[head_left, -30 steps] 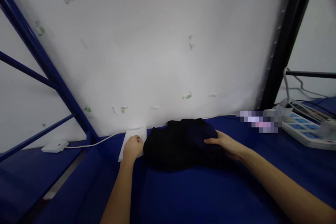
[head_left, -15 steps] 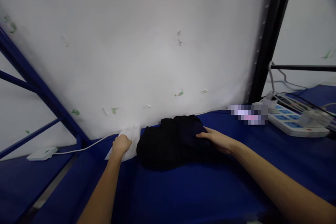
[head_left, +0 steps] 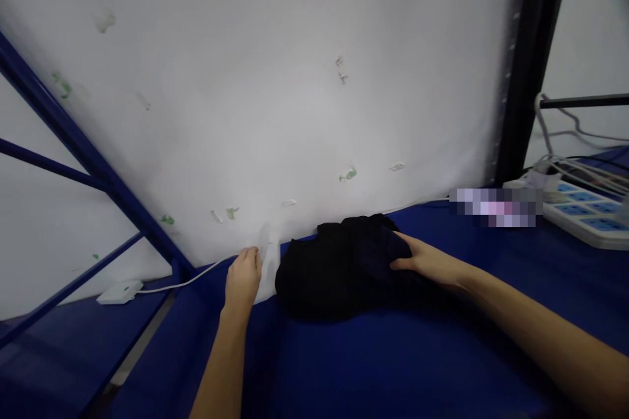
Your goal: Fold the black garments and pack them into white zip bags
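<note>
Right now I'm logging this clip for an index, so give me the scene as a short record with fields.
surface: blue cloth-covered table
left hand: grips a white sheet of paper, lifted against the white wall panel
right hand: rests flat on a folded black fabric garment
right edge: white power strip with blue sockets
left edge: small white box on a white cable
</note>
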`<state>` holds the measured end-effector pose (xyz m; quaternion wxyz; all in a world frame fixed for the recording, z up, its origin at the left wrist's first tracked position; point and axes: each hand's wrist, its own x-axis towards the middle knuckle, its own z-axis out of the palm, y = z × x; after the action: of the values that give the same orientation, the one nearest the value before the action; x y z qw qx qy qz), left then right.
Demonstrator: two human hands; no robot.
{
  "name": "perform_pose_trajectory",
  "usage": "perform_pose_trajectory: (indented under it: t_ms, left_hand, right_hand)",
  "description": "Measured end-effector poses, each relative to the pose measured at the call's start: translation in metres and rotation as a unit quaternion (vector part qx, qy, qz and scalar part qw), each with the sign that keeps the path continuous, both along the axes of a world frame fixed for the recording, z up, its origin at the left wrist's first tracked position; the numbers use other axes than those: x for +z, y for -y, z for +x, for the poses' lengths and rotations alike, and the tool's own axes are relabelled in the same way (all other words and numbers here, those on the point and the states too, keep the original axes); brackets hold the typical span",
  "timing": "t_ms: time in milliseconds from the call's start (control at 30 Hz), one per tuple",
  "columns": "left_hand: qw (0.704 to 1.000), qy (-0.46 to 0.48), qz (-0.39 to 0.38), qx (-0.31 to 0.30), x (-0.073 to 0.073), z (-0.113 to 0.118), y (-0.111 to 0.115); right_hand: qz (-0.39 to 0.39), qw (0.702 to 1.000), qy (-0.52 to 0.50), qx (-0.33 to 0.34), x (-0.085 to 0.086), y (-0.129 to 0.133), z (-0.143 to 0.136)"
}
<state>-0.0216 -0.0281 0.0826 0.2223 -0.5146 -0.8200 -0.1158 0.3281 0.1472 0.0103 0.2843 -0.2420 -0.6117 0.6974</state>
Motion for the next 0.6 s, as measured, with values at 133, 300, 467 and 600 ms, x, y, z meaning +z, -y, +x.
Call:
perform_pose_trajectory:
  t_ms: [133,300,467,600]
  left_hand:
    - [0.993,0.015,0.046,-0.106,0.011,0.035,-0.009]
    - [0.970,0.103,0.044,-0.216,-0.008,0.090,-0.029]
    - [0.944,0.212,0.041,-0.250,-0.025,0.122,-0.034]
    - [0.924,0.268,0.034,-0.271,-0.029,0.131,-0.031]
  right_hand:
    - [-0.041,0.997,-0.059,-0.020,0.005,0.002,0.000]
    - [-0.060,0.993,-0.099,-0.021,0.013,0.006,0.009]
    - [-0.057,0.994,-0.059,0.070,0.021,0.019,0.013]
    - [-0.035,0.990,-0.014,0.138,0.027,0.029,0.003]
